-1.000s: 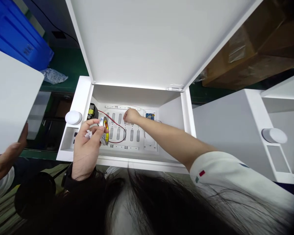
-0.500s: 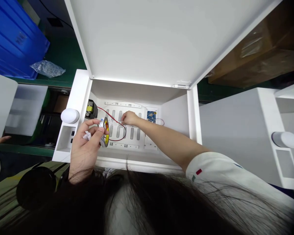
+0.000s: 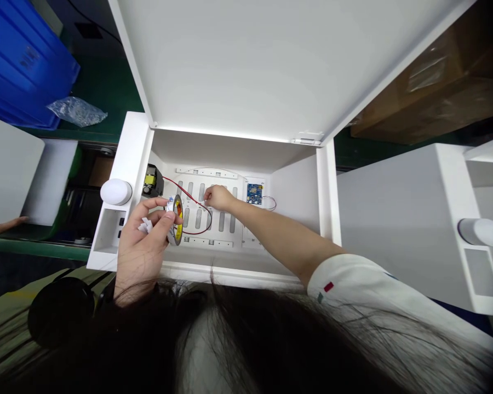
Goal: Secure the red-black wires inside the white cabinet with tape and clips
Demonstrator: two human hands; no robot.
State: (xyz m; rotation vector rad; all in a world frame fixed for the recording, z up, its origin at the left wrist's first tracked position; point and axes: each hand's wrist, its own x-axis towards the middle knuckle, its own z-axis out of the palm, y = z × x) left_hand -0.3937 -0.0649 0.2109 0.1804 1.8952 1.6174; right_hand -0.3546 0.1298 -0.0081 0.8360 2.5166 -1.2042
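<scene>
My left hand [image 3: 145,246] pinches a roll of tape [image 3: 178,220] with a yellow and red core, held over the left side of an open white cabinet [image 3: 285,278]. Crumpled white scraps [image 3: 145,225] are tucked in the same hand. Inside the cabinet, my right hand [image 3: 217,197] is closed with fingertips at a red and black wire [image 3: 188,194] on the slotted floor panel [image 3: 213,191]. Whatever those fingertips hold is too small to make out. The wire runs from a black component with a yellow part [image 3: 151,180]. A blue circuit board [image 3: 254,193] sits right of my right hand.
The raised white lid [image 3: 287,71] stands behind the opening. A white knob [image 3: 115,192] is on the cabinet's left edge. A second white cabinet [image 3: 394,219] stands at right, cardboard boxes [image 3: 431,104] behind it. At left are a blue bin [image 3: 24,65] and another person's hand [image 3: 8,225].
At far left, the other person's hand and a white panel have moved rightward. My hands keep nearly the same pose; the view has shifted slightly.
</scene>
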